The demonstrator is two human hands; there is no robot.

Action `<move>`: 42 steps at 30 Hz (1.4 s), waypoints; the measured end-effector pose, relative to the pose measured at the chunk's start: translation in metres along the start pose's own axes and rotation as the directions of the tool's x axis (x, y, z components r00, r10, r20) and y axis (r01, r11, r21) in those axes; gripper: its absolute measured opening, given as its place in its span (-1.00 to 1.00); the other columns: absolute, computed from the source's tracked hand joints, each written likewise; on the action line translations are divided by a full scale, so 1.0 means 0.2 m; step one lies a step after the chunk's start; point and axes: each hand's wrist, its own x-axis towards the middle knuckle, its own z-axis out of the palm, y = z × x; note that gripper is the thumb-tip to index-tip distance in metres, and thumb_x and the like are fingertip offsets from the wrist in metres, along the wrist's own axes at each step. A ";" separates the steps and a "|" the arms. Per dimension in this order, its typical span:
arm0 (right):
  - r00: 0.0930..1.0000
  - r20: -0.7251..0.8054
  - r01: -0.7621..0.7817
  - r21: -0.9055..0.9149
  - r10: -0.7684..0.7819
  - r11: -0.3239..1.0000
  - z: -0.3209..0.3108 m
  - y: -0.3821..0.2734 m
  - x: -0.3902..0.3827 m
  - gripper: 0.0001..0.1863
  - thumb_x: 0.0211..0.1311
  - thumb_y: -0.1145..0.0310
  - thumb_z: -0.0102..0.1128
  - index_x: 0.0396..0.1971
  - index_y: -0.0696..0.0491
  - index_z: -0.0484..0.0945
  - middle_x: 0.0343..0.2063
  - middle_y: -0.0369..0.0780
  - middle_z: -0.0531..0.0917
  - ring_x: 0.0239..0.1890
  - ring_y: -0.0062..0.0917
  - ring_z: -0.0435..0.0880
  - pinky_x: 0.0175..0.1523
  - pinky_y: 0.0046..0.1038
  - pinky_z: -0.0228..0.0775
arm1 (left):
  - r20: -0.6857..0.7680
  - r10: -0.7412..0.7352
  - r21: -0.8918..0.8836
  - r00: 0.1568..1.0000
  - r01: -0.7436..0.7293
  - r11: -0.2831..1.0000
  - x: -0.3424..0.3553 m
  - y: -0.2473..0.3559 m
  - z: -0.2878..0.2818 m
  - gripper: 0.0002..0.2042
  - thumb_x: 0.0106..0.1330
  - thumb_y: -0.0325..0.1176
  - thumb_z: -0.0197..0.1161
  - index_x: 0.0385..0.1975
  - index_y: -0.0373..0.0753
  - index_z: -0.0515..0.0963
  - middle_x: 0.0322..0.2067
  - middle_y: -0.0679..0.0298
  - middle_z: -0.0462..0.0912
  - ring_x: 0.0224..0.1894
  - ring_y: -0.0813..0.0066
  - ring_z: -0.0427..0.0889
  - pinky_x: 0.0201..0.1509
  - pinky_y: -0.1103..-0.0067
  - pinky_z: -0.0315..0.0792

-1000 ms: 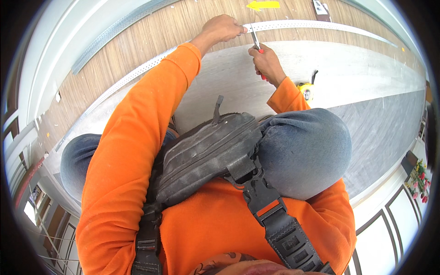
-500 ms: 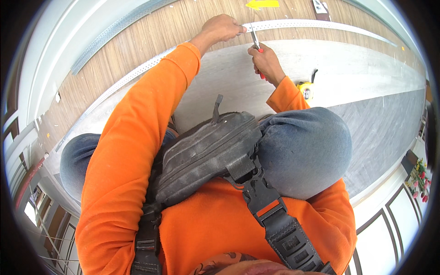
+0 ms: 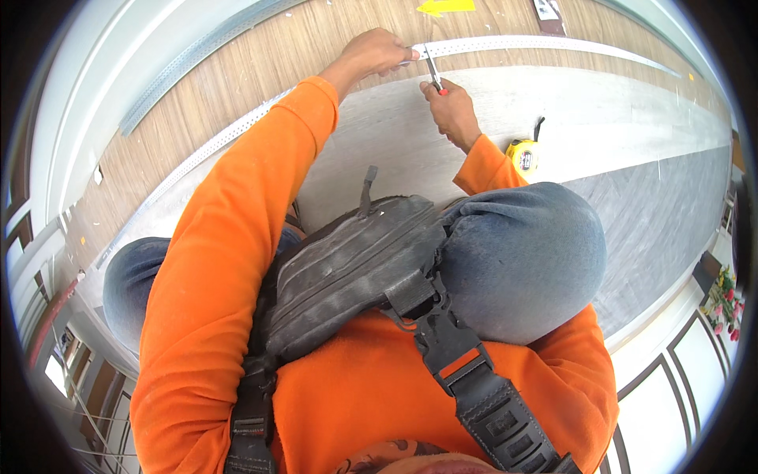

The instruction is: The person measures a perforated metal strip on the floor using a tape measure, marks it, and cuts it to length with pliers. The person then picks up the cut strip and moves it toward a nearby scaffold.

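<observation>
A long white perforated strip (image 3: 505,43), like a corner bead, runs in a curve across the wood-patterned floor in front of me. My left hand (image 3: 377,52) is closed on it, thumb and fingers pinching it just left of the cutting tool. In my right hand (image 3: 454,113) is a pair of red-handled snips (image 3: 433,69), fingers wrapped round the handles. Their metal blades point away from me and cross the strip just right of my left fingertips. Whether the blades have cut into it I cannot tell.
A yellow tape measure (image 3: 522,157) rests on the pale board (image 3: 600,107) beyond my right knee. At the far side lie a yellow arrow-shaped piece (image 3: 446,7) and a brown-handled tool (image 3: 550,19). A grey perforated strip (image 3: 185,75) lies along the wall at left.
Both hands have shifted slightly left with the snips. The lower red handle, visible below my right hand before, is now hidden as those fingers close further.
</observation>
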 end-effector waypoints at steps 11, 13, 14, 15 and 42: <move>0.996 -0.046 0.073 0.019 -0.072 0.997 0.06 0.13 0.05 -0.60 0.38 0.06 0.19 -0.22 0.15 0.66 -0.48 -0.05 0.70 -0.38 -0.25 0.70 -0.20 -0.23 0.50 | 0.051 -0.016 -0.156 0.999 0.024 0.988 0.03 -0.06 0.02 -0.56 0.31 0.04 0.37 -0.34 -0.32 0.74 -0.52 0.24 0.65 -0.48 0.42 0.61 -0.37 0.47 0.47; 0.996 -0.021 0.089 0.010 -0.088 0.996 0.07 0.13 0.07 -0.59 0.36 0.06 0.19 -0.26 0.18 0.65 -0.49 -0.06 0.70 -0.40 -0.28 0.70 -0.24 -0.24 0.51 | 0.066 -0.015 -0.158 0.998 0.025 0.987 0.04 -0.08 0.03 -0.55 0.31 0.05 0.37 -0.32 -0.33 0.74 -0.49 0.21 0.68 -0.48 0.41 0.63 -0.36 0.48 0.49; 0.997 -0.006 0.071 0.026 -0.071 0.997 0.07 0.13 0.08 -0.58 0.35 0.05 0.19 -0.29 0.19 0.65 -0.50 -0.07 0.70 -0.43 -0.31 0.69 -0.28 -0.26 0.51 | 0.073 -0.016 -0.161 0.997 0.027 0.987 0.05 -0.09 0.04 -0.55 0.32 0.05 0.37 -0.30 -0.33 0.75 -0.48 0.20 0.69 -0.47 0.41 0.64 -0.35 0.48 0.50; 0.999 0.010 0.048 0.043 -0.048 0.998 0.06 0.15 0.09 -0.56 0.34 0.04 0.20 -0.32 0.20 0.64 -0.50 -0.08 0.70 -0.45 -0.34 0.68 -0.32 -0.27 0.50 | 0.084 -0.015 -0.126 0.996 0.025 0.992 0.04 -0.08 0.03 -0.55 0.32 0.05 0.37 -0.29 -0.33 0.75 -0.46 0.18 0.70 -0.48 0.41 0.64 -0.34 0.48 0.51; 0.997 -0.003 -0.075 0.093 0.076 0.993 0.09 0.19 0.09 -0.47 0.35 0.00 0.17 -0.41 0.27 0.65 -0.45 0.07 0.71 -0.34 -0.11 0.71 -0.18 -0.19 0.51 | 0.096 0.005 -0.086 0.995 0.003 0.996 0.01 -0.03 0.03 -0.58 0.34 0.04 0.35 -0.35 -0.28 0.74 -0.53 0.25 0.65 -0.52 0.38 0.59 -0.29 0.41 0.47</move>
